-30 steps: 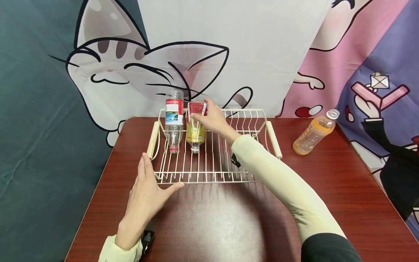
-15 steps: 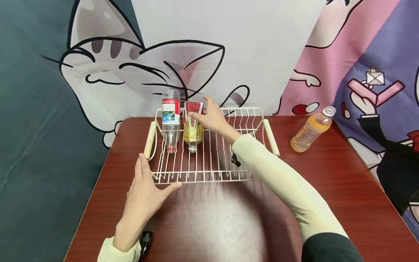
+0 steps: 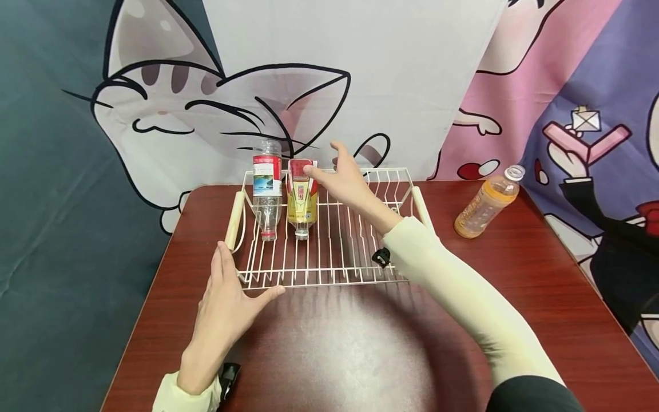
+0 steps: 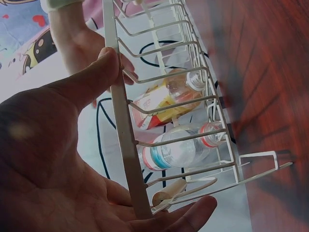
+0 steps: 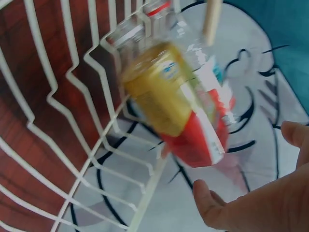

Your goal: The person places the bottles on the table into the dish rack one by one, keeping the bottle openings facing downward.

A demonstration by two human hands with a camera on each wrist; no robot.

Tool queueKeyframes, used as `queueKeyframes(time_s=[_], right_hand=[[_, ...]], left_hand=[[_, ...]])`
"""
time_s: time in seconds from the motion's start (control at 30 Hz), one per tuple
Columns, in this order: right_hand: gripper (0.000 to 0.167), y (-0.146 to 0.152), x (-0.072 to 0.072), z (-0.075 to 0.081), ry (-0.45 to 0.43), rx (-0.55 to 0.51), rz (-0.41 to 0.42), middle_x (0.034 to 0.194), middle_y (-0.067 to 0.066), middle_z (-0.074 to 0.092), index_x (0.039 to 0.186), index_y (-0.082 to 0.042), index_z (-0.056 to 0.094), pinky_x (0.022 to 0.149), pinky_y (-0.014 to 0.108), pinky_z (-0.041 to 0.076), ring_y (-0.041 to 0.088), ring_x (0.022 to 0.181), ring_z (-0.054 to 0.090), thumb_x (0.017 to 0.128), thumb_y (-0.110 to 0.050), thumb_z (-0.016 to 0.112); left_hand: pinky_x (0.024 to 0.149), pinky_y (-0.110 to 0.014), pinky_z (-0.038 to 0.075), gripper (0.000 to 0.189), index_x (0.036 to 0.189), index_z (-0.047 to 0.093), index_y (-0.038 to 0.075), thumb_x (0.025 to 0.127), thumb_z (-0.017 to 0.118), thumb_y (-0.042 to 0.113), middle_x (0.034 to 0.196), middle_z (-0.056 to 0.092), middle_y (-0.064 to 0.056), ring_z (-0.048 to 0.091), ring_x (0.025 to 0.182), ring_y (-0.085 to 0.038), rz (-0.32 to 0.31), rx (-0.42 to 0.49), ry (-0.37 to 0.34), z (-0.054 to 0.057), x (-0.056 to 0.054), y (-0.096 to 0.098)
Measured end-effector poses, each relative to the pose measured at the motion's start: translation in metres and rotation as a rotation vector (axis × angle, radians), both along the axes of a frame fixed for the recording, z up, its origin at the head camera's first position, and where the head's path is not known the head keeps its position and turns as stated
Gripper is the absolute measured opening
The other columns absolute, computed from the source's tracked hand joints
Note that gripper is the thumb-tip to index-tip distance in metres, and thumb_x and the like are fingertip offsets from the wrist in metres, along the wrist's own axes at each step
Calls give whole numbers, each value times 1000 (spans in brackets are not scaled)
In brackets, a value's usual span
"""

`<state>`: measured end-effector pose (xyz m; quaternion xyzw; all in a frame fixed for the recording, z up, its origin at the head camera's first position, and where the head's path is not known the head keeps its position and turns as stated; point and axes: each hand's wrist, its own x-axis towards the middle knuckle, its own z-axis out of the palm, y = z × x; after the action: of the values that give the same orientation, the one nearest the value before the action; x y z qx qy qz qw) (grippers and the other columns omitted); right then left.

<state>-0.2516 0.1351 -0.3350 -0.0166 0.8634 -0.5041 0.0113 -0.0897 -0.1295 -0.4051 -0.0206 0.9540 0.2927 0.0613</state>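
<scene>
Right hand (image 3: pixel 347 182), fingers apart, is two o'clock of the yellow bottle (image 3: pixel 302 209); left hand (image 3: pixel 225 303), spread, touches the rack (image 4: pixel 124 135) at eight o'clock

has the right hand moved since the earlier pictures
Yes: against the rack in the head view, the right hand has shifted to the right, away from the yellow-labelled bottle.

Red-yellow bottle (image 5: pixel 176 104) blurry (right wrist view)

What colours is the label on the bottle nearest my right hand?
The label is mainly red and yellow, clearest in the head view.
</scene>
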Motion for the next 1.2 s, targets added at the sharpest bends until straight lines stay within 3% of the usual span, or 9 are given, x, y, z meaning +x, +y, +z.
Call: queueKeyframes(time_s=[0.17,0.43,0.77,1.0,1.07,1.2], right_hand=[[95,8,22,14,-23,-88,12,167,20,45,177,-19,22,124,51,43,34,156,44,104,-50,75],[83,36,69,33,16,-216,23,166,13,45,176,-26,28,126,51,40,27,154,47,107,-42,72],[62,65,122,22,78,-386,-17,158,16,56,170,-14,40,128,49,36,27,148,55,112,-18,63],[53,81,152,16,165,-507,-58,149,17,61,163,-8,48,113,27,50,22,138,65,111,-4,57],[51,86,158,14,187,-531,-63,146,14,63,161,-10,51,112,28,52,18,133,67,111,-3,56],[47,95,169,12,234,-555,-74,142,12,67,158,-12,55,109,30,55,23,131,69,111,-2,54]], left_hand=[[113,-84,37,153,174,-17,6,84,84,76,185,-4,-23,20,165,-55,-2,10,-5,0,0,1],[114,-83,36,152,175,-16,6,84,82,79,185,-6,-21,17,166,-53,-14,15,8,-2,-1,2],[109,-87,37,145,178,-11,12,87,85,72,185,-5,-20,18,165,-55,-16,12,7,-2,0,0],[110,-87,36,141,178,-8,12,88,86,68,185,-7,-20,15,165,-55,-20,18,1,0,0,0],[110,-86,36,141,178,-7,11,89,86,67,185,-7,-21,14,166,-55,-24,18,2,-1,-1,0],[110,-87,37,141,178,-5,10,88,85,69,185,-7,-22,13,165,-56,-35,18,3,-1,-1,0]])
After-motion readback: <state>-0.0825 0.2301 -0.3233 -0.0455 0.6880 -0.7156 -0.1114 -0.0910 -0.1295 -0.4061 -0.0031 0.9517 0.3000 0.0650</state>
